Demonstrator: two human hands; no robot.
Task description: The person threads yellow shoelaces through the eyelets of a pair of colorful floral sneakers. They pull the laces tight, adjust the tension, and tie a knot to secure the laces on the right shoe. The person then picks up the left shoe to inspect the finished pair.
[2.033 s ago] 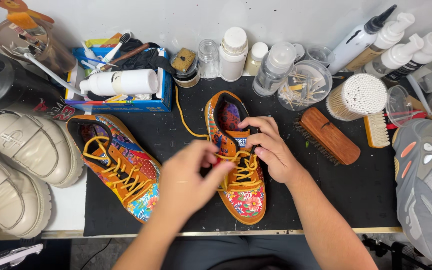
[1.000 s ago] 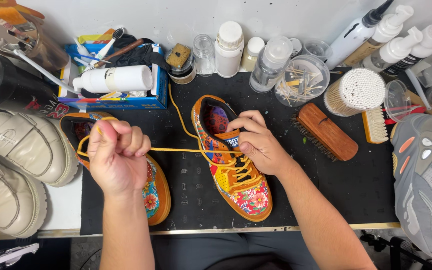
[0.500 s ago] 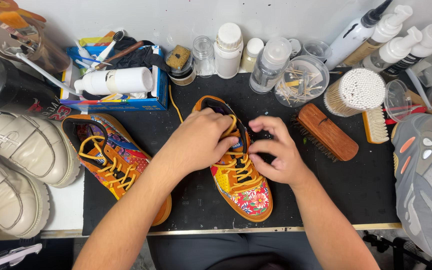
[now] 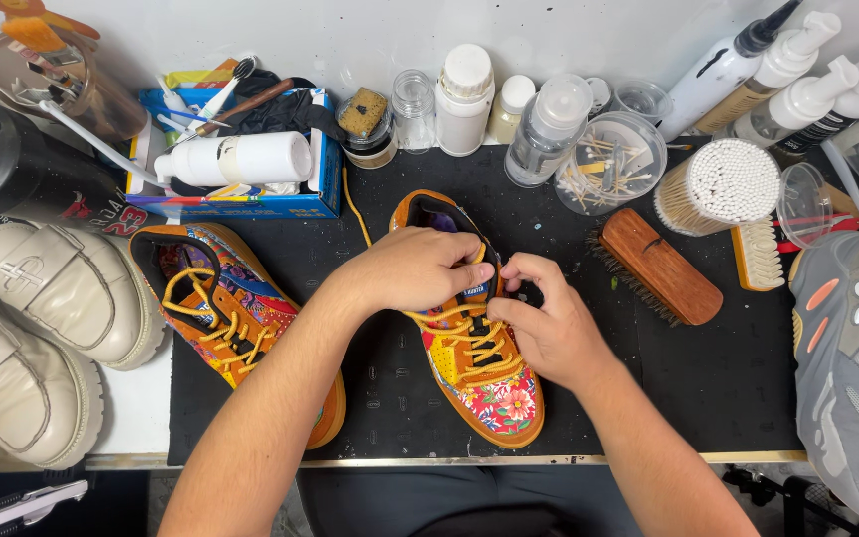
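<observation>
**Both hands at the laces of the patterned sneaker**

We see the left hand (image 4: 420, 268) lying across the upper part of the colourful sneaker (image 4: 484, 383), which stands on the black mat (image 4: 708, 378) in the middle of the table (image 4: 136, 418), toe toward the person. Its fingers are curled together over the tongue and pinch the yellow lace (image 4: 469, 343) near the top eyelets. The right hand (image 4: 549, 333) sits just beside it on the sneaker's right flank, fingers bent and pressed together; thumb and forefinger close on the same lace by the collar. A loose end of that lace runs up the mat toward the blue box (image 4: 325, 189).

Left of the hands, the second patterned sneaker (image 4: 226, 308) lies on the mat, partly under the left forearm. A pair of cream boots (image 4: 42, 328) rests at the table's left edge. To the right are a wooden brush (image 4: 663, 264), a tub of cotton swabs (image 4: 718, 184) and a grey sneaker (image 4: 852, 358). Bottles and jars line the back wall.
</observation>
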